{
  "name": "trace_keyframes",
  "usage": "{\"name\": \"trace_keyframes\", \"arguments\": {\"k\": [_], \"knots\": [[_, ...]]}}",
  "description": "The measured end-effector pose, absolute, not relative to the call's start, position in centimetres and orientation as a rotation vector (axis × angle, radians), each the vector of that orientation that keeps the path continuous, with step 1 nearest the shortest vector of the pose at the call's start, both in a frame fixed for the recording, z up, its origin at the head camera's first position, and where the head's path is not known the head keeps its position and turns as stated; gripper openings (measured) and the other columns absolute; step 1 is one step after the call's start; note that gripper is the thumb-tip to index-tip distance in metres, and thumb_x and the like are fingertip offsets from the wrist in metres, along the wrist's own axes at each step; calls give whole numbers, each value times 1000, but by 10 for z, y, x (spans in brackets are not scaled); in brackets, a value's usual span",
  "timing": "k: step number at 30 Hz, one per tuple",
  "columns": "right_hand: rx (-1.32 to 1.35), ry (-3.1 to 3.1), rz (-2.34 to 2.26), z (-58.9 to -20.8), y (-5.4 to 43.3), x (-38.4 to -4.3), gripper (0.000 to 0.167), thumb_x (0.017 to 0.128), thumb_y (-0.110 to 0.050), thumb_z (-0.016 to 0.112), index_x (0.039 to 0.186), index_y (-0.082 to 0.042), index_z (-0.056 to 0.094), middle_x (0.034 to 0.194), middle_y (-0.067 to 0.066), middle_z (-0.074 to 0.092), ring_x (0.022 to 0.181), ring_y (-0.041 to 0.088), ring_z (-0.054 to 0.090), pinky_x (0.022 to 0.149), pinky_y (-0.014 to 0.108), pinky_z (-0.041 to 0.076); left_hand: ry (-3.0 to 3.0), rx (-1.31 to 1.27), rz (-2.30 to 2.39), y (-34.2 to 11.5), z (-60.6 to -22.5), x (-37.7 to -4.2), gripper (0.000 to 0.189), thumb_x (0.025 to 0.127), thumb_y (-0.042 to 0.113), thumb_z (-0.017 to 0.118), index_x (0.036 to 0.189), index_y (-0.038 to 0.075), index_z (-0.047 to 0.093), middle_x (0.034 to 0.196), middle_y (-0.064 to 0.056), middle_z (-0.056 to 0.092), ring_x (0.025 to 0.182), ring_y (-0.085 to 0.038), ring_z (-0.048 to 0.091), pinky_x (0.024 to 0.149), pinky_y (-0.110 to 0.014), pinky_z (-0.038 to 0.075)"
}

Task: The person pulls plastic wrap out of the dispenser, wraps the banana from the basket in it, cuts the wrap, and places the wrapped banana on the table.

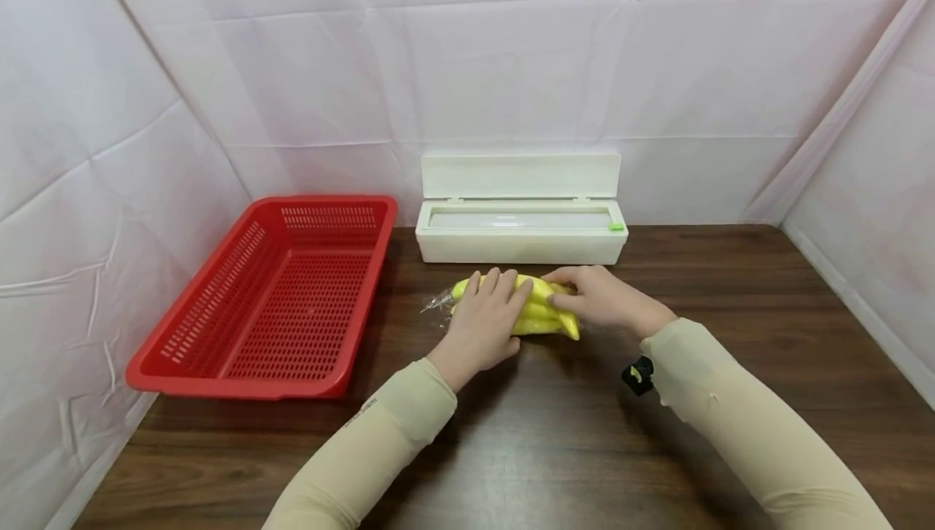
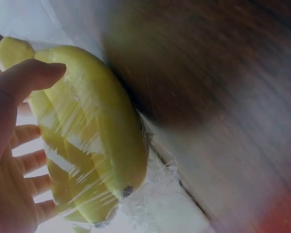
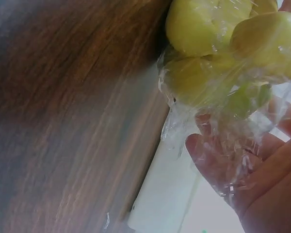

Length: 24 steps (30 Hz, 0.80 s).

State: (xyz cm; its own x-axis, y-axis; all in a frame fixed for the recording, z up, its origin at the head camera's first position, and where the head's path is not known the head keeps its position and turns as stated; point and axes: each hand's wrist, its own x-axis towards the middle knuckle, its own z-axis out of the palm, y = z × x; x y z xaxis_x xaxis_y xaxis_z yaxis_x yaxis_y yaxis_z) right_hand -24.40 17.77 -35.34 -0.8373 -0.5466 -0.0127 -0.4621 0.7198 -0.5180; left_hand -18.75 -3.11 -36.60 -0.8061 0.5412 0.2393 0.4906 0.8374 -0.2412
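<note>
A bunch of yellow bananas (image 1: 536, 315), wrapped in clear plastic film, lies on the table. My left hand (image 1: 488, 321) holds the bunch from above, its fingers laid across the top. In the left wrist view its thumb (image 2: 43, 75) is over the near banana and the fingertips are at the opposite side. At the bunch's right end, my right hand (image 1: 588, 296) gathers the loose plastic film (image 3: 240, 160) between thumb and fingers. Crumpled film (image 1: 441, 300) sticks out past the left end too.
A white film dispenser box (image 1: 522, 250) stands behind the bananas with its lid (image 1: 520, 175) up and a light green slider (image 1: 617, 226) at its right. To the left sits a red perforated basket (image 1: 244, 388). White cloth (image 1: 511, 75) hangs around the dark wooden table (image 1: 555, 449).
</note>
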Motion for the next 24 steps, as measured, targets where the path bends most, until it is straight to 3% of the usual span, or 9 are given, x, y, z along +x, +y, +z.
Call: {"name": "trace_keyframes", "arguments": {"k": [6,10,18,24], "knots": [[-777,2730,-821,-354,180,-248,39,95,-37,52,126,-14,60,106,4,67,81,15,57,75,33,47,-2785,-740,241,-26,-363,-191,87,71,49,76,140,15,36,137,-10,41,130,-32,40,109,-50,32],[-762,2736,-856,-355,181,-250,46,98,-46,42,127,-15,59,112,4,66,88,18,59,78,36,48,-2815,-694,248,-22,-364,-196,93,68,55,78,140,14,36,139,-11,41,133,-35,38,109,-54,30],[-705,2740,-901,-360,183,-252,58,99,-52,30,134,-12,53,131,9,58,120,27,53,98,48,42,-2806,-631,304,-18,-370,-207,104,59,62,80,139,14,34,137,-9,42,133,-36,36,109,-55,28],[-686,2736,-956,-362,185,-253,65,99,-56,23,138,-10,48,138,12,52,131,33,44,105,53,36,-2779,-597,347,-17,-375,-216,107,57,64,80,139,14,33,137,-9,42,132,-36,37,108,-56,29]]}}
